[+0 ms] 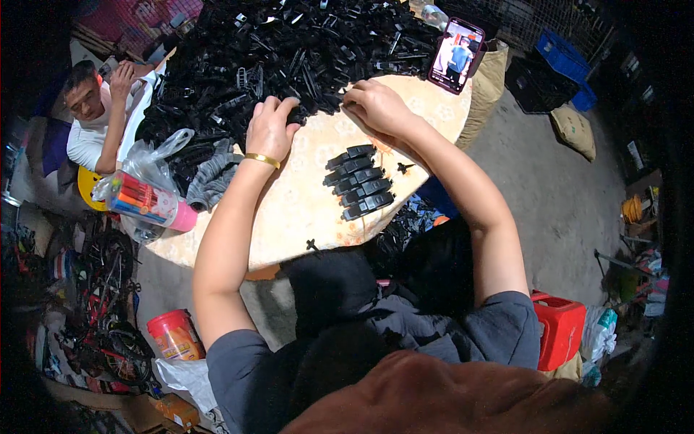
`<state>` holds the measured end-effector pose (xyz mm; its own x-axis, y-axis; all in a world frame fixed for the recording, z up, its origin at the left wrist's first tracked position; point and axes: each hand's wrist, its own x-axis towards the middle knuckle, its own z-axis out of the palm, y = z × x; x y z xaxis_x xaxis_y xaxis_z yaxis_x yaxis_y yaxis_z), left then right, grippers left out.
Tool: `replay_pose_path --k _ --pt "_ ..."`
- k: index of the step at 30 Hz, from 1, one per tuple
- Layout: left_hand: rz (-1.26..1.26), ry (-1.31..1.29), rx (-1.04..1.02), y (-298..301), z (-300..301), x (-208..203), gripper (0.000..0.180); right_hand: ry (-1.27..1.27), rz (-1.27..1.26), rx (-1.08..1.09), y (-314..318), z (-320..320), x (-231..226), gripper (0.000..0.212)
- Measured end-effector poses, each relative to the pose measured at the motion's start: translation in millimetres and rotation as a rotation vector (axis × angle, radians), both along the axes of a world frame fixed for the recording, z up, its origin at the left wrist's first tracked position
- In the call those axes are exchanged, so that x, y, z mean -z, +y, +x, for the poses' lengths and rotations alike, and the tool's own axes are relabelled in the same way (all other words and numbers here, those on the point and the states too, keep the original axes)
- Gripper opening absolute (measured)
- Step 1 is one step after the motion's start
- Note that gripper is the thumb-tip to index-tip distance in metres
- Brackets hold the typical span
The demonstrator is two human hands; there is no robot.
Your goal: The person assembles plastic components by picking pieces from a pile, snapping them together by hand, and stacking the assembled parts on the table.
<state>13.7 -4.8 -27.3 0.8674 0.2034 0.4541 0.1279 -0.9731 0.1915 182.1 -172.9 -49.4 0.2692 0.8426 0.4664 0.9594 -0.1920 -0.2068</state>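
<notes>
A big heap of black plastic parts [289,50] covers the far half of a round table [289,210] with a pale patterned cloth. My left hand [271,130] rests on the heap's near edge, fingers curled over some parts; a gold bangle sits on its wrist. My right hand [376,105] reaches into the heap's edge just to the right, fingers bent onto the parts. A neat row of several assembled black pieces [359,181] lies on the cloth below my right hand. Whether either hand holds a part is hidden.
A phone [455,54] with a lit screen stands at the table's far right. A grey glove [213,177] and a bagged pink bottle [148,202] lie at the left. Another person [94,116] sits at far left. A red stool [560,329] and orange bucket [173,334] stand on the floor.
</notes>
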Motion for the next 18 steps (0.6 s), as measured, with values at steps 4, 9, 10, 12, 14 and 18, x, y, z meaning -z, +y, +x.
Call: replay_pose_path --k 4,9,10,12,14,18 --pt "0.016 -0.036 -0.013 2.6 -1.3 0.2 0.04 0.046 0.075 0.022 -5.1 -2.7 -1.4 0.019" --pt "0.066 -0.099 -0.099 -0.4 -2.1 -2.3 0.036 0.505 0.15 -0.035 -12.7 -4.4 -5.8 0.021" --pt "0.065 -0.1 -0.099 -0.5 -2.4 -3.5 0.036 0.606 0.044 -0.028 -15.0 -4.3 -8.3 0.022" --pt "0.129 -0.185 -0.03 -0.4 -3.0 -5.4 0.032 0.705 -0.063 -0.019 -20.0 -2.7 -8.6 0.023" --pt "0.108 -0.146 -0.036 1.6 -3.7 -6.5 0.031 0.359 -0.023 -0.102 -25.2 -0.8 -6.2 0.025" --pt "0.123 -0.201 -0.005 -2.5 -5.2 -7.6 0.029 0.227 -0.138 0.03 -28.0 -10.6 -12.3 0.026"
